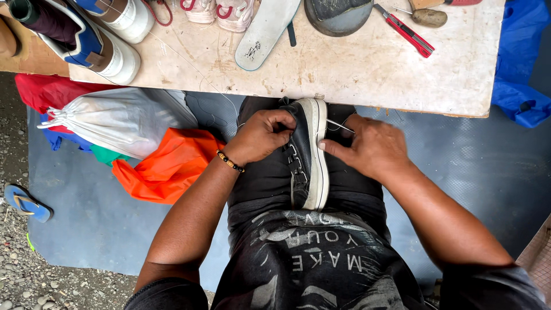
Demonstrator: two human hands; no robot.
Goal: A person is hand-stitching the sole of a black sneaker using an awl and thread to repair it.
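- Currently, black shoe (304, 155) is held on the lap, just below the counter (367, 69) edge.
- Left hand (261, 136) is pinched on its upper; right hand (373, 148) is pressed against the sole, thread (340, 126) beside it.
- Thread is best kept taut.

Soft even daylight, sharp focus, slight wide-angle edge distortion.

A person sits with a black shoe (303, 150) on its side between their knees. The left hand (261, 136) grips the dark top part of the shoe. The right hand (372, 146) presses on the white sole and holds a thin white thread (340, 126). A wooden board (356, 63) lies in front. On it are a white insole (265, 30) and a red knife (406, 32). An orange bag (169, 166) lies nearby.
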